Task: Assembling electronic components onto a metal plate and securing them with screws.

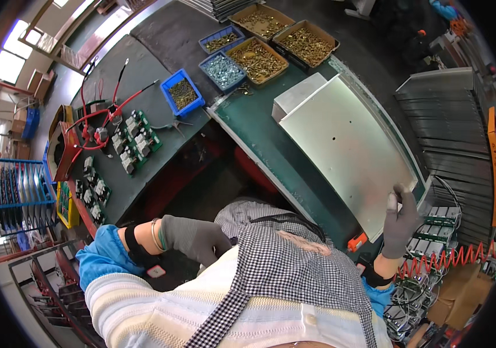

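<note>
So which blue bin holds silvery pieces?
The middle blue bin; its pieces look silvery, while those in the far blue bin and near blue bin look brassy.

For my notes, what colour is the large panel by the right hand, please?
Silver panel, clearest in the head view.

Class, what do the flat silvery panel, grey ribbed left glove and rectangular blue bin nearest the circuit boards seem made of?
Flat silvery panel: probably bare sheet metal, satin; soft sheen.
Grey ribbed left glove: apparently matte knit, fibre unclear; fine ribbing.
Rectangular blue bin: likely smooth plastic; even colour, moulded-looking rim.
</note>
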The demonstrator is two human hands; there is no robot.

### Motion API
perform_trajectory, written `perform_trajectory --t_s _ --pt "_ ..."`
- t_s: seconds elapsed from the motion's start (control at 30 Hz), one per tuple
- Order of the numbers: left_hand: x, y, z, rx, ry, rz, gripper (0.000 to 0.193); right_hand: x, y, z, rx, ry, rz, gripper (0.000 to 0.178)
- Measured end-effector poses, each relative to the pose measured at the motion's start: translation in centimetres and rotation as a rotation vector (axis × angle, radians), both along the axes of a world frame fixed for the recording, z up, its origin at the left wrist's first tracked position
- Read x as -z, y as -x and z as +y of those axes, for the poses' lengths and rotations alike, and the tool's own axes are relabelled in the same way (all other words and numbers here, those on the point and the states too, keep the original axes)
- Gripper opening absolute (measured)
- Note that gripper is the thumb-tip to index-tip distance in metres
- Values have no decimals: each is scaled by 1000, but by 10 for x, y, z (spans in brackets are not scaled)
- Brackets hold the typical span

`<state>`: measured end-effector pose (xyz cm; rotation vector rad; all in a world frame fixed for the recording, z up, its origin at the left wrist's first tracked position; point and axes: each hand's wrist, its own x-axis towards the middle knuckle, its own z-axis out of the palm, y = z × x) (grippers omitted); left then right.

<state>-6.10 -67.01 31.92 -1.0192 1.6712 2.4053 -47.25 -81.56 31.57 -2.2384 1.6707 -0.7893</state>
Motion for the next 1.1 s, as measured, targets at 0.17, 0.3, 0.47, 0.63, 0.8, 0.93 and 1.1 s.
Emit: perform_trajectory --t_s 0.17,0.3,0.47,0.63,0.8,0.93,1.1 --pt "-3 0 0 50 139 -43 37 -3 -4 5 -20 2 -14 25" --pt "0 -7 0 -17 177 178 38 2 -4 6 -19 45 -2 24" --pt "6 -3 2 31 238 146 40 5 -4 10 -25 69 23 24" --pt "0 5 4 29 344 1 34 4 0 12 -29 68 56 24" --pt "-2 12 14 7 608 -251 31 3 3 14 -27 48 34 23" --pt "3 14 12 45 645 -530 20 5 0 16 -12 -5 -31 23" --pt "3 17 -2 117 563 -518 26 2 -15 14 -38 22 36 22"
